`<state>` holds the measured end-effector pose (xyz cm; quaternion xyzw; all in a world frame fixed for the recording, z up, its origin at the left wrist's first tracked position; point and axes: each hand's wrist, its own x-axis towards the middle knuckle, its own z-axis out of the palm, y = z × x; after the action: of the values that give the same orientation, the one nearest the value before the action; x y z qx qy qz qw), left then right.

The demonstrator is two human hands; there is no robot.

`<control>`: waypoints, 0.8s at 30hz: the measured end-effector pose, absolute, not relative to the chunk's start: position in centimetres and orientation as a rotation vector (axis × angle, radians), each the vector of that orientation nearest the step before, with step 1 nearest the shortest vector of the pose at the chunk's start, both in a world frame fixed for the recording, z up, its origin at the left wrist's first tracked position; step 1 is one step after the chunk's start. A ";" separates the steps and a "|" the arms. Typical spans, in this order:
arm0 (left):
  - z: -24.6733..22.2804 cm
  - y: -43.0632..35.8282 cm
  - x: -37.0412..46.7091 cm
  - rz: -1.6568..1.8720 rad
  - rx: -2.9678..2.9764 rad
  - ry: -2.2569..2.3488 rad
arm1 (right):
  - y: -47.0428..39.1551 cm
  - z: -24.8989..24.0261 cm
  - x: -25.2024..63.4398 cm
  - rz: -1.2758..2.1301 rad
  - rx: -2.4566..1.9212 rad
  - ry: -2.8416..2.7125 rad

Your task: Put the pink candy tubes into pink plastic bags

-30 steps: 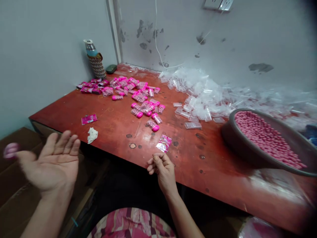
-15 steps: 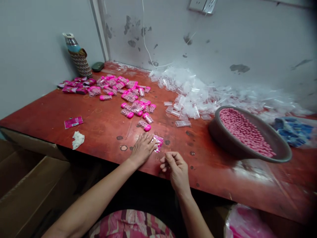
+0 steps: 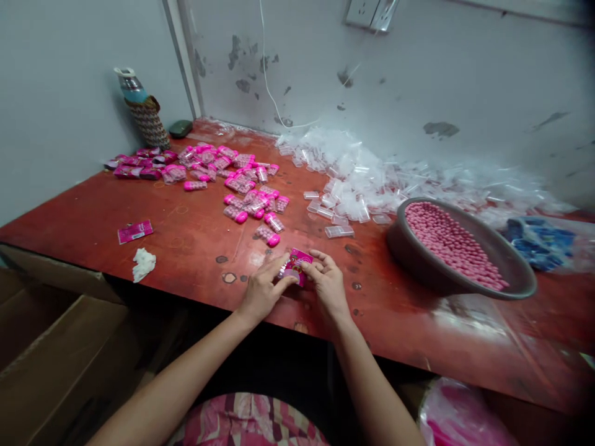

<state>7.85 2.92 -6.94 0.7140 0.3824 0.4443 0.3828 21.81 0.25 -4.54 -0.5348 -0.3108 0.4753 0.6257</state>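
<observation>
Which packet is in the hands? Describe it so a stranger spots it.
At the red table, the left hand and right hand sit close together near the front edge. Between them is the pink packet; unlike the loose packet near the white scrap, it is held.

One left hand (image 3: 261, 290) and one right hand (image 3: 329, 288) hold one wrapper (image 3: 300, 260); one loose wrapper (image 3: 134, 231) lies left. One bottle (image 3: 134, 90) and one case (image 3: 180, 129) sit far left, one wad (image 3: 144, 264) near left, one basin (image 3: 418, 269) and one blue bag (image 3: 542, 243) right. Filled tubes (image 3: 240, 183) exceed a dozen; clear tubes (image 3: 339, 231) and pellets (image 3: 450, 244) defy counting.
</observation>
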 end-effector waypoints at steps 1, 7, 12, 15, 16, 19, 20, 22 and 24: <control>-6.5 2.8 7.8 1.104 1.633 1.000 | 0.3 -4.3 21.7 1.099 -1.218 -0.700; -4.9 3.2 7.1 0.850 0.950 0.860 | 0.6 -4.5 21.3 1.112 -1.263 -0.810; -4.5 3.1 5.0 0.913 0.747 0.954 | 0.7 -5.5 22.2 0.658 -1.694 -1.281; -4.6 2.9 3.8 0.916 0.687 1.028 | 1.4 -5.1 22.6 0.328 -1.908 -1.633; -4.6 2.8 3.5 0.913 0.662 1.034 | 1.8 -4.7 22.6 0.268 -1.907 -1.688; -4.7 2.7 3.2 0.941 0.590 1.045 | 3.2 -3.0 21.4 0.387 -1.719 -1.663; -4.7 2.6 3.2 0.961 0.580 1.045 | 3.5 -2.4 20.8 0.538 -1.622 -1.623; -4.7 2.6 3.3 0.997 0.593 1.045 | 3.8 -1.5 19.3 0.895 -1.432 -1.543; -4.7 2.6 3.3 1.009 0.616 1.037 | 3.5 -1.2 18.1 1.125 -1.322 -1.490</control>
<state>3.28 2.62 -4.68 0.2771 0.4667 0.4542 0.7065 18.14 3.46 -1.21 -0.5262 -0.5928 0.4476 0.4140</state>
